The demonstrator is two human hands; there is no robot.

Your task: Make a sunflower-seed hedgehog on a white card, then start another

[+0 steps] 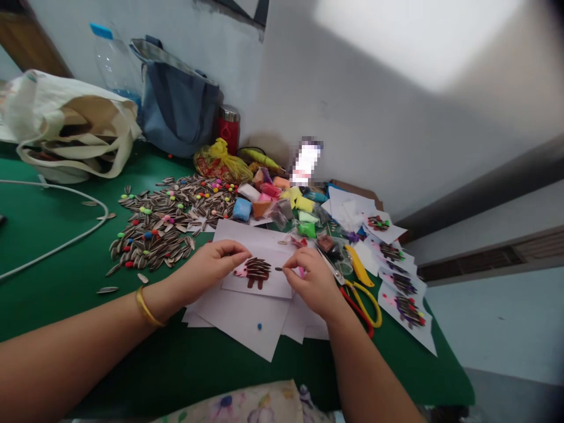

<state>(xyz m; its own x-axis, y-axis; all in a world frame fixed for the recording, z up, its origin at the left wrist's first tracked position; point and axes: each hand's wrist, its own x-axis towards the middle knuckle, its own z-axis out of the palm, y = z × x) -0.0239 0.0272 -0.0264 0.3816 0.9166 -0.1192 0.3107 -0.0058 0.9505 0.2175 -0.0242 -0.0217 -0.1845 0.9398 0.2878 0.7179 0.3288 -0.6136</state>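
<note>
A small white card (268, 285) lies on a stack of white paper, bearing a hedgehog figure (256, 272) made of dark sunflower seeds on brown and pink clay. My left hand (210, 263) rests on the card's left edge, fingers curled and pressed at the figure's pink end. To the card's right, my right hand (311, 278) pinches a single dark seed (278, 269) just right of the figure. A gold bangle (147, 306) sits on my left wrist.
A pile of sunflower seeds with coloured clay beads (163, 226) spreads to the left. Clay packets (273, 202) lie behind the paper. Scissors (359, 296), a yellow cutter (358, 265) and finished hedgehog cards (399, 276) sit right. Bags (176, 100), a bottle (112, 59) and a white cable (66, 235) occupy the far left of the green table.
</note>
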